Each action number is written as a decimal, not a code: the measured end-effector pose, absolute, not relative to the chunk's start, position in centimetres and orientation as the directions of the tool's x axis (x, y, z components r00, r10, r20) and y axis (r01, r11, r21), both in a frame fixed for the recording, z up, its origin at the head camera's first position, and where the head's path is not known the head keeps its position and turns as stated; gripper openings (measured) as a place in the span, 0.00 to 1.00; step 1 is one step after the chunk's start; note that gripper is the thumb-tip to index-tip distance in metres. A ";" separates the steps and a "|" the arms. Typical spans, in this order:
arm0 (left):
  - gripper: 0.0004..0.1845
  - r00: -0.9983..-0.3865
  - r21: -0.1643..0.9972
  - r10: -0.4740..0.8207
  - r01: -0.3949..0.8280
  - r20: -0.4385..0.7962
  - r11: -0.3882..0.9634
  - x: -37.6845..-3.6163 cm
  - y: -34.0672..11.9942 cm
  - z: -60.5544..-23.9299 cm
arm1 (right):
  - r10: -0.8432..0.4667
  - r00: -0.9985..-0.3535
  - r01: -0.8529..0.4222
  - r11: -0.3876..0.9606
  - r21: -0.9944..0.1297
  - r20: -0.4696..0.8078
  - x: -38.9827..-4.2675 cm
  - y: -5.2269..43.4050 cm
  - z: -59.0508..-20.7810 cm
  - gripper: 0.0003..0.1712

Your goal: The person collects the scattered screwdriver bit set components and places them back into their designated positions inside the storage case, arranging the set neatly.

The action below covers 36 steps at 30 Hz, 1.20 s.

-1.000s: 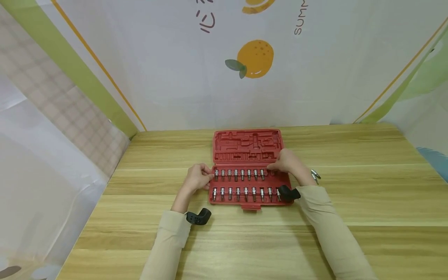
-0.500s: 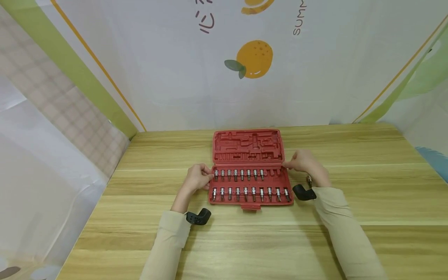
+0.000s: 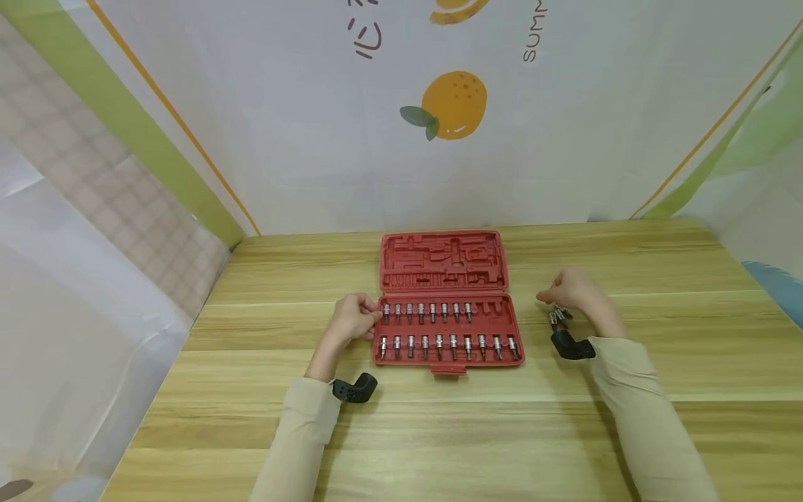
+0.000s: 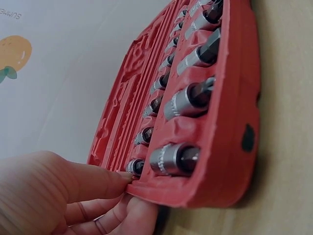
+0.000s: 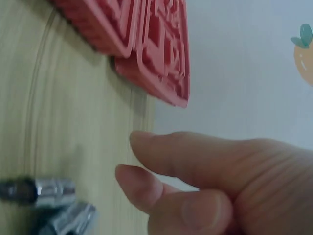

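Observation:
An open red plastic case (image 3: 489,325) lies on the table in the head view. Two rows of silver bit sockets (image 3: 439,344) fill its lower half, with bare slots at the upper row's right end. My left hand (image 3: 353,318) grips the case's left edge; the left wrist view shows the thumb on the rim beside a bit socket (image 4: 173,159) and the other fingers below. Right of the case, my right hand (image 3: 578,289) hovers near loose bit sockets (image 3: 559,317). In the right wrist view its thumb and index finger stand apart, with nothing between them.
The case's moulded lid (image 3: 442,260) is folded back toward the printed wall sheet (image 3: 314,139). A wooden table (image 3: 414,446) carries everything. Black wrist cameras (image 3: 355,388) sit on both wrists.
My right hand has moved right, from the upper row's right end to the loose bit sockets outside the case. My left hand and the case have stayed in place.

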<state>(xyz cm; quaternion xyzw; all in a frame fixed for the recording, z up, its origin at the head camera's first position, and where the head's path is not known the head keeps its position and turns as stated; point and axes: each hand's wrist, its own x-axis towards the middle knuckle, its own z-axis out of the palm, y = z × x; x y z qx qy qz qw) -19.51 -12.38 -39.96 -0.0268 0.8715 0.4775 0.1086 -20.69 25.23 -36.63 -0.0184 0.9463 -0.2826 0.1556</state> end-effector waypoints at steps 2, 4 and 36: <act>0.02 -0.973 0.828 0.054 -0.160 -0.223 0.538 -19.5 -12.4 -40.0 | -0.117 -0.951 0.058 0.840 -0.539 -0.286 -20.6 25.6 -36.7 0.27; 0.02 -0.972 0.829 0.054 -0.166 -0.229 0.534 -19.6 -12.4 -40.0 | -0.107 -0.951 0.069 0.842 -0.535 -0.291 -20.5 26.0 -36.7 0.28; 0.02 -0.971 0.831 0.049 -0.174 -0.234 0.528 -19.5 -12.4 -39.9 | -0.060 -0.953 0.106 0.853 -0.511 -0.298 -19.9 28.4 -37.6 0.28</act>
